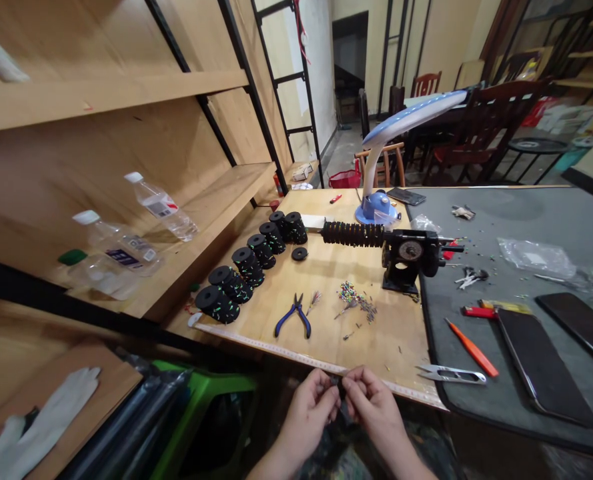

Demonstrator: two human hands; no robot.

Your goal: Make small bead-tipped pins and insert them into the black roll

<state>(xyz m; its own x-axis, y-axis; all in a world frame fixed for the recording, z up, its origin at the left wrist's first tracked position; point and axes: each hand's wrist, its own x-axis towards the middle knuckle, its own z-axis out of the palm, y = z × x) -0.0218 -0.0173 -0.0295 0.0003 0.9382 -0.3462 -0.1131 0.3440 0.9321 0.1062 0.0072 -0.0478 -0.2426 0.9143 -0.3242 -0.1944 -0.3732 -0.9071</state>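
From my head view, my left hand (312,407) and right hand (372,401) meet near the front edge of the pale wooden tabletop (271,339). On each, thumb and forefinger are pinched nearly together; a tiny dark piece (335,381) sits between my fingertips, too small to identify. Beyond them lie blue-handled metal pliers (294,316), opened in a V, and a loose heap of small multicoloured beads (348,291). Black cylindrical spools with green flecks (218,305) line the left side.
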